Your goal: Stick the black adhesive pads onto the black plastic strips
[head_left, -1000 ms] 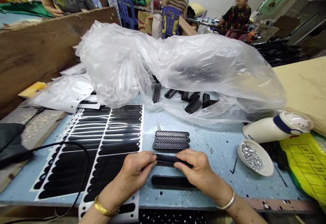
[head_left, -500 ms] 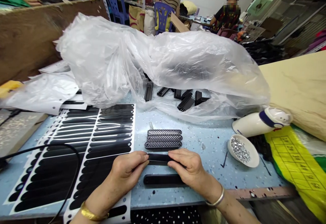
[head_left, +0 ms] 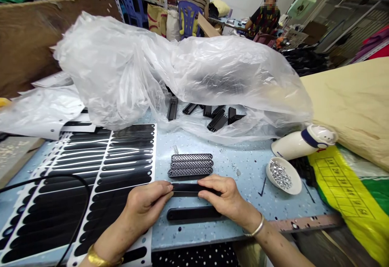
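Both hands are on one black plastic strip (head_left: 185,189) at the near edge of the blue table (head_left: 249,165): left hand (head_left: 146,204) pinching its left end, right hand (head_left: 223,196) pinching the right. Three perforated strips (head_left: 190,165) lie just behind it, another black strip (head_left: 193,213) just in front, sticker sheets (head_left: 91,169) to the left.

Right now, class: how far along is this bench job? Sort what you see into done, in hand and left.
Done: three perforated strips lie stacked side by side.
In hand: the left hand and right hand pinch one black strip; another black piece lies below.
Left: loose pieces by the plastic bag.
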{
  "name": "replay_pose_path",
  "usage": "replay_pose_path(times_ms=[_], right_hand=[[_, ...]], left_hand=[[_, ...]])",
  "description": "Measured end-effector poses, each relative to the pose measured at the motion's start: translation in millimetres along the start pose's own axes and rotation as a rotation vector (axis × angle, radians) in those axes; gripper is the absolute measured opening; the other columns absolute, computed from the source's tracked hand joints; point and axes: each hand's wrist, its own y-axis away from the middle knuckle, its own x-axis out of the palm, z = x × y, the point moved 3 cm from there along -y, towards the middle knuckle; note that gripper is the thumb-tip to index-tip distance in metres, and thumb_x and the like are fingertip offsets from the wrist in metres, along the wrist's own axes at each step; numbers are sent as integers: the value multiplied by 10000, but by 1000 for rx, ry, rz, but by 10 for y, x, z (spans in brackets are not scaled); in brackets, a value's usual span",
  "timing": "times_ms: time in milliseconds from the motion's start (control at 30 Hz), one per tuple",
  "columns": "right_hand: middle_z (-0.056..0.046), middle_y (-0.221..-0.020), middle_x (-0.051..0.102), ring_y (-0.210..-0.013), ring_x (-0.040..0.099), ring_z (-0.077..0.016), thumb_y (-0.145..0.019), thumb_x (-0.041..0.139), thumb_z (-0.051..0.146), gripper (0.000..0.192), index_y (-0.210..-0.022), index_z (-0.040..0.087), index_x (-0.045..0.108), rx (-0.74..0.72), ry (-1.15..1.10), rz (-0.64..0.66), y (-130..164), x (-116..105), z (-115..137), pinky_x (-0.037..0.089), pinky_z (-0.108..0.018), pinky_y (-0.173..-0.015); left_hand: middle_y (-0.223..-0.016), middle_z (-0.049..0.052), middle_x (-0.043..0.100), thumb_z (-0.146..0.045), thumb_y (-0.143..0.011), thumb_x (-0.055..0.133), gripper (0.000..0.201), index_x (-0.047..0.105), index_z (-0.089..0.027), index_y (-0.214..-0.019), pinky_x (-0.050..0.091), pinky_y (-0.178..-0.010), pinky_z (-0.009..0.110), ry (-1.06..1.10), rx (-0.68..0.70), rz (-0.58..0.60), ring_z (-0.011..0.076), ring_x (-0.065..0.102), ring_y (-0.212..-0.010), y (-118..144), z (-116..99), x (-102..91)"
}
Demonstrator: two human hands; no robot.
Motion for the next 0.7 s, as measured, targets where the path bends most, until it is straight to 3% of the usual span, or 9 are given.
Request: replay_pose_path(times_ms=[167, 333, 433, 533, 700], right_hand=[[-63, -872, 759, -750, 701, -195, -711, 795, 199, 267, -977, 205, 769, 93, 43, -116, 144, -222, -90, 591, -336, -692], [-68, -783, 743, -658, 693, -187, -834, 658, 262, 131, -870, 183, 756, 228, -7, -286, 275, -414, -168, 557, -289, -548], [-62, -708, 710, -633, 677, -182, -893, 583, 304, 225, -822, 164, 745, 252, 14, -296, 247, -361, -152, 526, -271, -518], [-44, -656, 657, -617, 623, -163, -929, 532, 312, 290, -794, 159, 738, 172, 139, -244, 175, -233, -67, 510, -277, -563], [-43, -679, 649, -549, 571, -144, -854, 643, 351, 224, -880, 151, 741, 75, 274, -219, 108, -76, 11, 472, -267, -507]], left_hand=[[-803, 6, 768, -141, -879, 582, 125, 692, -199, -887, 576, -639, 182, -17, -26, 22, 134, 733, -683, -3, 0, -2], [-761, -10, 749, -175, -861, 596, 111, 677, -202, -931, 554, -582, 191, -63, -64, 19, 127, 708, -618, 42, 60, 8], [-753, -10, 746, -183, -835, 611, 189, 666, -189, -1015, 541, -538, 180, -87, -57, -17, 117, 690, -569, 42, 58, -8], [-723, -10, 721, -179, -830, 597, 219, 652, -169, -1041, 535, -536, 181, -72, -66, 34, 114, 679, -568, 20, 19, -10], [-638, -18, 654, -236, -808, 625, 192, 653, -156, -980, 482, -473, 205, -113, -156, 107, 129, 631, -516, -22, -22, 46]])
